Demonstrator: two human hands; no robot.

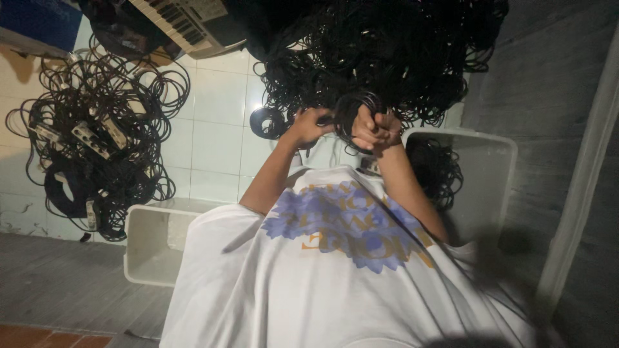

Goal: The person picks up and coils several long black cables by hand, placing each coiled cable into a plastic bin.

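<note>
A very big tangled heap of black cables lies on the white tiled floor, and only a few cables are in the white plastic tub. The left hand and right hand are both closed around a small coiled black cable bundle, so most sorting seems not done.

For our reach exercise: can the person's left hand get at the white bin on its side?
Probably yes: the white bin stands open beside that arm with nothing between, though the left hand has its grip on black cable.
</note>
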